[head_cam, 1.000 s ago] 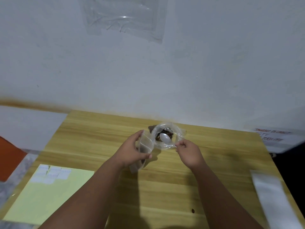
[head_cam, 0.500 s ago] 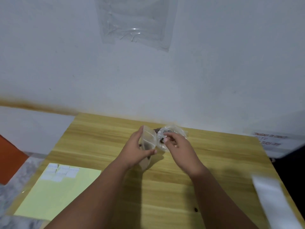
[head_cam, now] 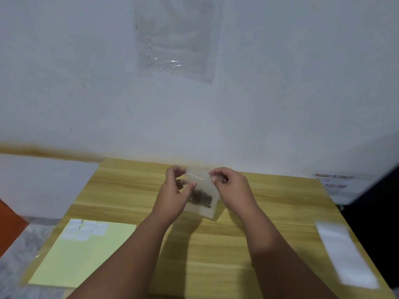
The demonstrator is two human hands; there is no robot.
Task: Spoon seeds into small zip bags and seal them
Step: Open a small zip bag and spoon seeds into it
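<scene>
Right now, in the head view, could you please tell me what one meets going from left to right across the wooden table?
yellow sheet → left hand → zip bag with dark seeds, pinched at its top by both hands → right hand → white strip

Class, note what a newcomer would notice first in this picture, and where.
The small clear bag with dark seeds at its bottom, pinched at the top by the left hand and right hand above the wooden table. Next, the yellow sheet at the table's near-left corner.
</scene>
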